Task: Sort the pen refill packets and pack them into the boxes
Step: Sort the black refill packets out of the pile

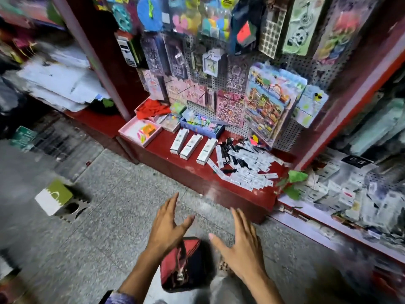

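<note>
Packets [245,165] heaped on ledge, well beyond both empty hands [168,224].

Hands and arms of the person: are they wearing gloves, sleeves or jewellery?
No gloves: the left hand and right hand are both bare, and no rings or watch show. The forearms are bare too. Only a purple patterned sleeve shows on the left arm, at the bottom edge of the picture.

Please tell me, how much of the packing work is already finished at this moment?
Almost nothing looks done. The packets lie in a loose, unsorted pile on the red shelf. Beside them, three white boxes lie in a row; whether they hold anything cannot be seen. The left hand and right hand are open and hold nothing. Sorting and packing remain.
</note>
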